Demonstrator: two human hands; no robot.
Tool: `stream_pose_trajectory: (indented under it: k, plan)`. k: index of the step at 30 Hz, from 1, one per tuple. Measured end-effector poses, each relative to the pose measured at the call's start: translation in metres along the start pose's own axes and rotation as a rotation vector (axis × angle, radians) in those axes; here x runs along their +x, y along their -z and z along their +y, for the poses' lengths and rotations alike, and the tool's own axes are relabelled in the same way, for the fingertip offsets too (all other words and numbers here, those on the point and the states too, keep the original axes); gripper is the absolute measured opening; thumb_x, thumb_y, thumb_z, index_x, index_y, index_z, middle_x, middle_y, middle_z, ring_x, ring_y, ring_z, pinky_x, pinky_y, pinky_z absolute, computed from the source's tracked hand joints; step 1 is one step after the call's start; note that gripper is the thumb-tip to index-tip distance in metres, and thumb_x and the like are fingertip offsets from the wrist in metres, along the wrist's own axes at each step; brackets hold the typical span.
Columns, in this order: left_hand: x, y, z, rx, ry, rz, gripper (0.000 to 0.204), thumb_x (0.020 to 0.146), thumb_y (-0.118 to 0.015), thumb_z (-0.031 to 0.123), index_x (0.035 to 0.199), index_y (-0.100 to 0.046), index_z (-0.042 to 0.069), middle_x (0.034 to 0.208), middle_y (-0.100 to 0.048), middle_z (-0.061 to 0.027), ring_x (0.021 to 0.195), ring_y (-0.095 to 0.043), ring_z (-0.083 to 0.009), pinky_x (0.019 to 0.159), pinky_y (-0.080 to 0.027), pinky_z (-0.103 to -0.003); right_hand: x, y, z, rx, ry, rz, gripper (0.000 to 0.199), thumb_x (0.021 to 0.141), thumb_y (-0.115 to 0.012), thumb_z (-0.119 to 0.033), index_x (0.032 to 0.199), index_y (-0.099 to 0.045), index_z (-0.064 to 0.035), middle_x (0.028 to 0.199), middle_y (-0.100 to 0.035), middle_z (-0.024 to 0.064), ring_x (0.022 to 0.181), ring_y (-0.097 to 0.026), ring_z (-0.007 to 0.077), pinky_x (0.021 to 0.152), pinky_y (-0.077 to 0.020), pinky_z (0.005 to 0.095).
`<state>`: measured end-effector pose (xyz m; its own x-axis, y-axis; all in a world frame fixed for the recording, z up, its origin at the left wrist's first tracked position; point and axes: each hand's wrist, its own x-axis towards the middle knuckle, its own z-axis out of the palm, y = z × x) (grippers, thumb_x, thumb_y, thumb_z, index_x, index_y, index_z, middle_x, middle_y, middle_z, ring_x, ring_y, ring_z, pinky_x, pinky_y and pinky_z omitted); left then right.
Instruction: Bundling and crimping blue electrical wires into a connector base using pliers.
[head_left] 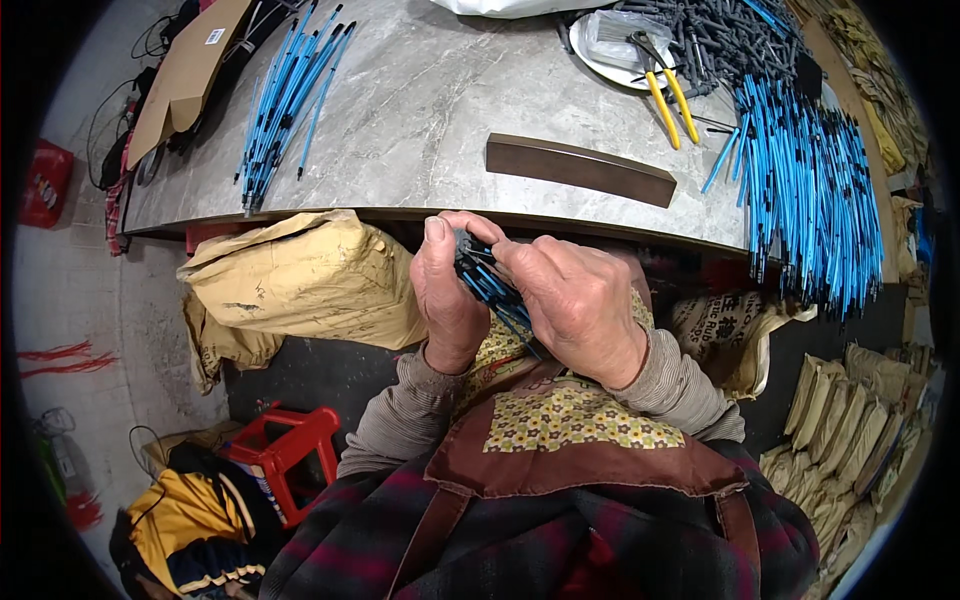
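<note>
Head view shows both hands meeting just below the near edge of the desk (pixel 420 130); left hand (pixel 448 295) and right hand (pixel 580 300) each keep a tight grip on one small bundle of blue and black tubes (pixel 490 283); far left lies a tube pile (pixel 285 95); far right a larger heap (pixel 810 200), yellow-handled pliers (pixel 672 100); a brown bar (pixel 580 168) sits between.

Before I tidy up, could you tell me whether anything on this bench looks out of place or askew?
The big pile of blue tubes on the right of the grey table spills over its front edge. The yellow-handled pliers lie partly across a white plate.
</note>
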<state>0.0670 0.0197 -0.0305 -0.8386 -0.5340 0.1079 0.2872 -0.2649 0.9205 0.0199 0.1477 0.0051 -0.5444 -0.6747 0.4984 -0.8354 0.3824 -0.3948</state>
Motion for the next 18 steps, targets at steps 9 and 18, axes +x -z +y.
stream_pose_trajectory:
  k: [9, 18]
  plan:
    - [0.0, -0.002, -0.005, -0.045, 0.02, -0.004, 0.044, 0.106, -0.027, 0.035, 0.086, -0.054, 0.005, 0.08, -0.058, -0.0093, 0.071, -0.052, -0.0161, 0.069, -0.043, -0.028, -0.003, -0.006, -0.012, -0.038, -0.069, 0.053, 0.025, 0.076, -0.065, 0.002, 0.099, -0.063, -0.0071, 0.074, -0.058, 0.0034, 0.054, -0.052, 0.0195, 0.049, -0.0422, 0.0321]
    - [0.0, -0.005, -0.004, -0.034, 0.004, 0.019, 0.044, 0.106, -0.028, 0.034, 0.085, -0.055, 0.005, 0.079, -0.058, -0.0091, 0.07, -0.052, -0.0159, 0.07, -0.043, -0.028, -0.002, 0.0, -0.013, 0.044, -0.125, 0.022, 0.022, 0.078, -0.066, 0.003, 0.098, -0.063, -0.0058, 0.079, -0.063, 0.0044, 0.056, -0.057, 0.0212, 0.051, -0.0437, 0.0324]
